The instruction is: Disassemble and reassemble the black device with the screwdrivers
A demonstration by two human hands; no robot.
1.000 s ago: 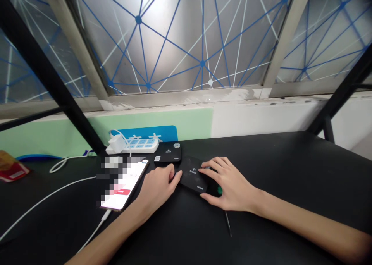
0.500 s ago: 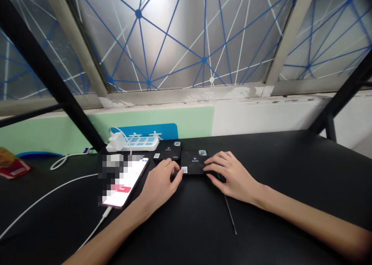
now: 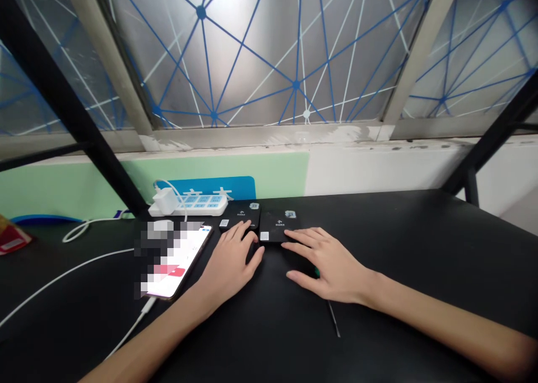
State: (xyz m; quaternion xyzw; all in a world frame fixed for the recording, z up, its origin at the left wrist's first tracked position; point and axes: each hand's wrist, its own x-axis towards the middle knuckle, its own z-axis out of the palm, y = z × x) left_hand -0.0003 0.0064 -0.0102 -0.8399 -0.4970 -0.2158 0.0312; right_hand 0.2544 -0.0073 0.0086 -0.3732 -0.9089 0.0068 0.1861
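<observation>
Left grip (image 3: pixel 231 260): mid-frame, palm down, fingers toward top, thumb apart. Right grip (image 3: pixel 330 262): right of center, fingers reaching left, thumb spread below. Left forearm (image 3: pixel 168 327), right forearm (image 3: pixel 437 316): bare, from lower corners.

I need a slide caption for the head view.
Left hand at one black set-top box, right hand at a second box, lit smartphone at left.

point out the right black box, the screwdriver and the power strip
Right black box (image 3: pixel 275 230): head view, on its top face
Screwdriver (image 3: pixel 333 318): head view, on its metal shaft
Power strip (image 3: pixel 205 205): head view, on its socket face
</observation>
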